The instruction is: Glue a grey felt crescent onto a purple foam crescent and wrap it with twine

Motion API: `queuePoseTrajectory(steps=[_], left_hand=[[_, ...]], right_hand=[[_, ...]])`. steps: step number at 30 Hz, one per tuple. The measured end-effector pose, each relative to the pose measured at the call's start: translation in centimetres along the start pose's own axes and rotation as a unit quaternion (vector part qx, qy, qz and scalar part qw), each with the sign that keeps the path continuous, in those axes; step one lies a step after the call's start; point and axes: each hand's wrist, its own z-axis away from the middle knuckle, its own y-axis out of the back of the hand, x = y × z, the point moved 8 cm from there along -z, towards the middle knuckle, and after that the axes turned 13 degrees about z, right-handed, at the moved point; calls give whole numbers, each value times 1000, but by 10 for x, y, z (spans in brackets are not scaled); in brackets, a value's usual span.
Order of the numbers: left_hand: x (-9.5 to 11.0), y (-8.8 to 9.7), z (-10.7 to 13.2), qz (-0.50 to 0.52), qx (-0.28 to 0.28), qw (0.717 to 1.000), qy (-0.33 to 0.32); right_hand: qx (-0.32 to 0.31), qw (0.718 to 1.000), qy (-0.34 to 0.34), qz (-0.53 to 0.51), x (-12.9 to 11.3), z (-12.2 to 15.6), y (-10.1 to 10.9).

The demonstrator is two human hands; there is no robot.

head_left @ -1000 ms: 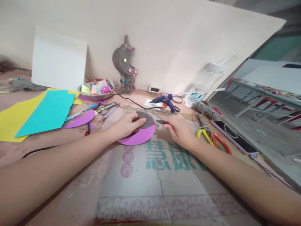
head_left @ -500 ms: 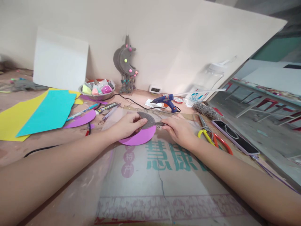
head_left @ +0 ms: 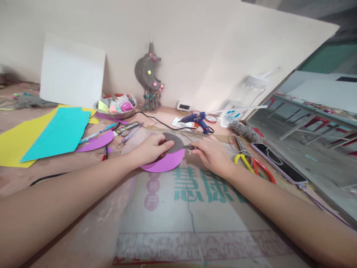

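A purple paper piece with a curved edge [head_left: 164, 163] lies under my hands, partly covered by a rounded grey yarn-wrapped piece [head_left: 176, 144]. My left hand [head_left: 154, 148] grips the yarn-wrapped piece, thumb on top; the fingers beneath are hidden. Just right of it, my right hand [head_left: 211, 152] is closed, fingertips pinching a short grey yarn strand [head_left: 189, 147] that runs out from the piece. Beyond my hands rests a blue glue gun [head_left: 197, 120] with a long white glue stick. A ball of grey yarn [head_left: 244, 131] sits to the right.
Scissors with red and yellow handles [head_left: 253, 163] and a phone [head_left: 279, 162] lie at right. Yellow [head_left: 16, 141] and turquoise sheets [head_left: 57, 134] are at left, near a metal bowl of clay packs [head_left: 115, 111]. A grey moon ornament [head_left: 150, 70] hangs at the back.
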Motion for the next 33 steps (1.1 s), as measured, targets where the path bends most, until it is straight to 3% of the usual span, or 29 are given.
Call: queuePoseTrajectory(steps=[11, 18, 23, 27, 29, 33], left_hand=[[0, 1, 2, 21, 16, 1000, 16], [0, 3, 1, 49, 44, 997, 26], [-2, 4, 1, 72, 48, 995, 40], [0, 5, 1, 69, 54, 996, 27], [-1, 5, 0, 70, 53, 996, 30], [-3, 1, -2, 76, 33, 996, 33]], right_hand=[[26, 999, 2, -21, -1, -1, 3], [93, 977, -145, -130, 10, -1, 34], [11, 986, -19, -162, -40, -2, 42], [5, 989, 34, -145, -60, 1, 41], [12, 985, 6, -173, -53, 0, 37], [46, 956, -151, -247, -16, -2, 25]])
